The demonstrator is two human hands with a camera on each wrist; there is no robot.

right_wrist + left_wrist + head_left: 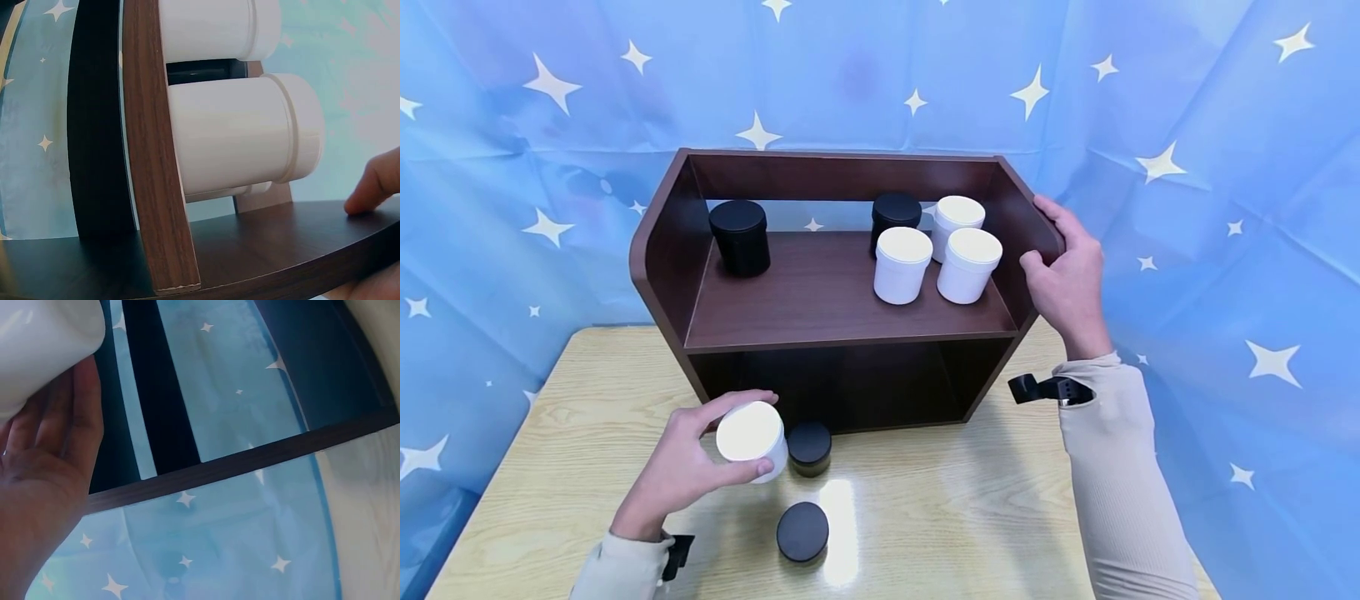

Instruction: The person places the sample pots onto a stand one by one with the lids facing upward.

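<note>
My left hand (681, 467) grips a white lidded jar (751, 442) between thumb and fingers, in front of the brown wooden shelf (850, 342) and above the table. In the left wrist view the white jar (47, 347) is cut off by the frame edge. On the shelf's right side panel, my right hand (1070, 279) holds the edge, its thumb (375, 187) on the inner face and fingers round the outside. Two white jars (902, 265) (970, 265) stand at the upper board's front right, with a third white jar (958, 218) behind.
On the upper board a black jar (741, 239) stands at the left, another black jar (895, 215) behind the white ones. Two black-lidded jars (809, 448) (802, 533) stand on the wooden table (940, 517) before the shelf. A blue starred curtain (850, 75) hangs behind.
</note>
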